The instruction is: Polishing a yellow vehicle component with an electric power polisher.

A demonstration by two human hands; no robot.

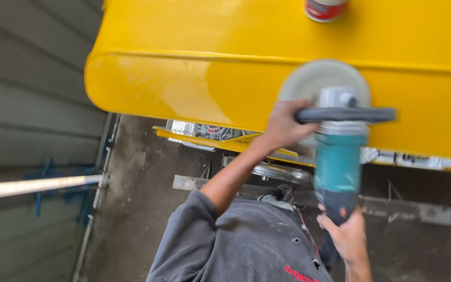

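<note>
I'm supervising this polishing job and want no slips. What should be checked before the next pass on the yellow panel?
1. Left hand on the side handle: ok.
2. Right hand gripping the teal polisher body: ok.
3. Buffing pad against the yellow panel: cannot tell, blurred.
4. Can on the panel, apart from the pad: ok.
5. Power cord routing: cannot tell.

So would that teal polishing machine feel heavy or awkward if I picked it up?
Probably fairly heavy: the polisher has a chunky rigid body, and both hands hold it, the left hand on the side handle, the right hand at the rear. It likely feels front-heavy, given the broad pad on its head.
</note>
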